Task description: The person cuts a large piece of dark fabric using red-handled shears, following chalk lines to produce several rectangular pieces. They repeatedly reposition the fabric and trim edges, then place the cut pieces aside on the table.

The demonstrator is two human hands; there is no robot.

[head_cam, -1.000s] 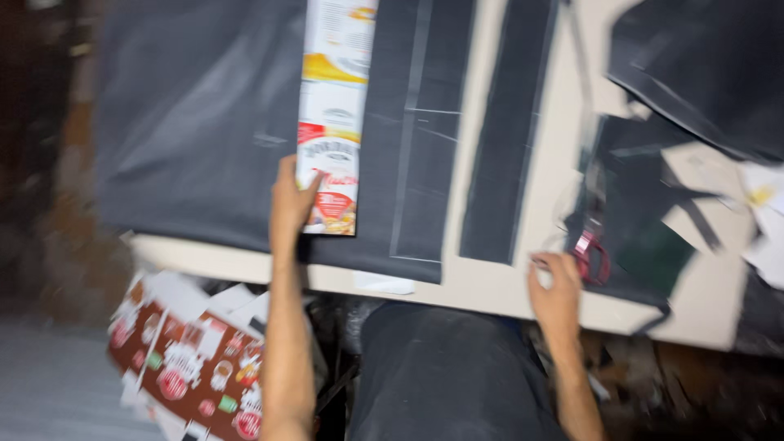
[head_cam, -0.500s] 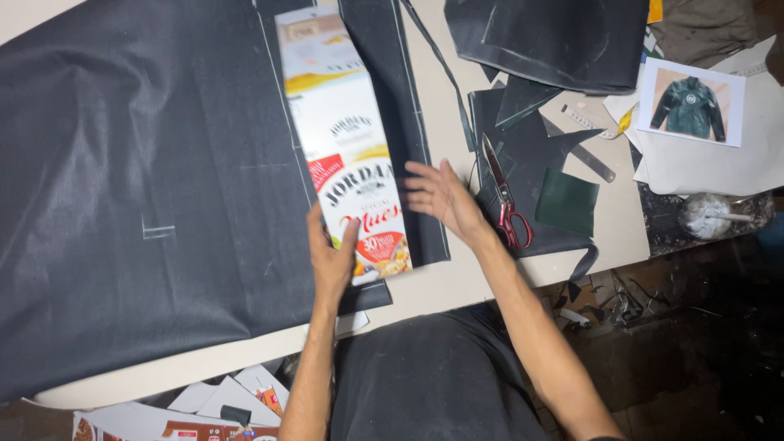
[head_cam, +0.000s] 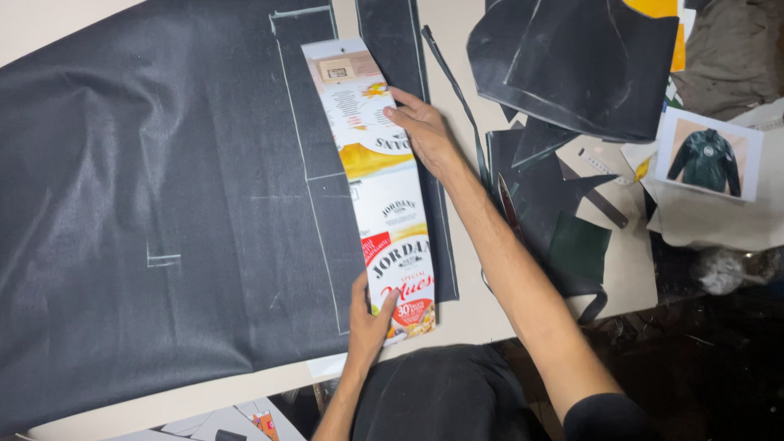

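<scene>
Your long flattened cardboard carton strip (head_cam: 377, 188), printed white, yellow and red, lies lengthwise on the large dark grey cloth (head_cam: 147, 204) that covers most of the pale surface (head_cam: 490, 314), running from near you toward the far edge. Your left hand (head_cam: 369, 314) is at the near end of the strip, fingers curled around its left edge and thumb resting on its printed face. Your right hand (head_cam: 423, 131) lies flat and open on the right edge of the strip's far half, palm down, pressing it to the cloth without closing around it. White chalk lines (head_cam: 314, 175) run along the cloth just beside the strip's left edge. To your right, well apart from the hands, lie loose dark cloth offcuts (head_cam: 572, 65) and a printed picture of a dark jacket (head_cam: 707, 155).
</scene>
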